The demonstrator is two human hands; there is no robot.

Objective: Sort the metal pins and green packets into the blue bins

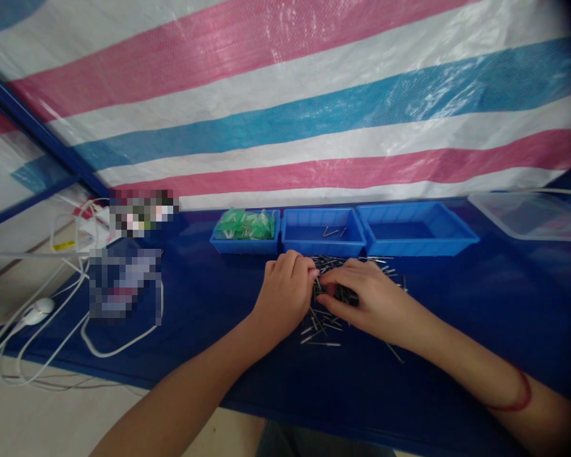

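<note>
A loose pile of silver blind rivets (324, 322), thin pins with thicker ends, lies on the blue table in front of me. My left hand (288, 289) is at the pile's left side, fingers curled and closed. One blind rivet (318, 284) stands at its fingertips, seemingly pinched there; the fingers partly hide it. From the right, my right hand (368, 295) reaches over the pile. Its thumb and index finger are apart, their tips close to that same rivet, and dark rivets show in the gap. Part of the pile is hidden under this hand.
Behind the pile stand three blue trays: one with green packets (245, 225), a middle tray (321, 244) with a few rivets, and a right tray (419, 245). A clear plastic lid (533, 219) lies far right. White cables (88, 339) and blurred items are left.
</note>
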